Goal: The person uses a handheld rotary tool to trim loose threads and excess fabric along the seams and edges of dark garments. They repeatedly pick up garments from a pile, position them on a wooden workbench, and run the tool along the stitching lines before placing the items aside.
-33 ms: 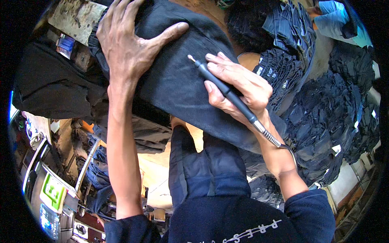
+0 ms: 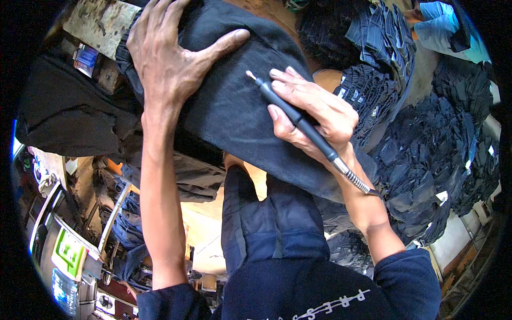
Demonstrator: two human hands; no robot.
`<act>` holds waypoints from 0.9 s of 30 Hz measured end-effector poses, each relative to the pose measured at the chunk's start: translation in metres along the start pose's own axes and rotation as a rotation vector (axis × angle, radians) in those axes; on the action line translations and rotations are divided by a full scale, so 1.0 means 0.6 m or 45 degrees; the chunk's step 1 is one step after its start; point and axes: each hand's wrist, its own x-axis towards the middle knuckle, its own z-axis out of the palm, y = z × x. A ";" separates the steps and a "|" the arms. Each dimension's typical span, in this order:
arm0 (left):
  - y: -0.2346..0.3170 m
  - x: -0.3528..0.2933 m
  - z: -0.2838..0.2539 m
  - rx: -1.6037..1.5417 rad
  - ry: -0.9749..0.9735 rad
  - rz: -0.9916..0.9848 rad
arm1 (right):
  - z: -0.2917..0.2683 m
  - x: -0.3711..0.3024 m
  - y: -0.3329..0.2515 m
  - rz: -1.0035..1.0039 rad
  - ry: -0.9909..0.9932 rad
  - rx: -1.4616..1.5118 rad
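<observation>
Dark cloth of a garment (image 2: pixel 224 106) is stretched smooth over a rounded form in front of me. My left hand (image 2: pixel 168 58) lies flat on its far left part, thumb spread to the right and fingers pointing away. Between thumb and fingers, my right hand (image 2: pixel 320 114) grips a black pen-shaped rotary tool handpiece (image 2: pixel 290 112). Its small pale tip points to the far left, over the cloth; whether it touches I cannot tell. A metal spring sleeve (image 2: pixel 356 180) and a thin dark cable run back from the tool along my right wrist.
Dark garments are heaped in a large pile (image 2: pixel 421 154) on the right, with folded jeans (image 2: pixel 381 40) farther back. Black cloth (image 2: pixel 74 106) hangs at the left beside a worn board (image 2: pixel 101 24). Someone in light blue clothing (image 2: pixel 440 24) is at the far right.
</observation>
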 end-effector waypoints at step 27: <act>-0.025 0.013 0.028 0.120 0.039 0.004 | 0.013 0.008 0.019 -0.014 0.050 -0.032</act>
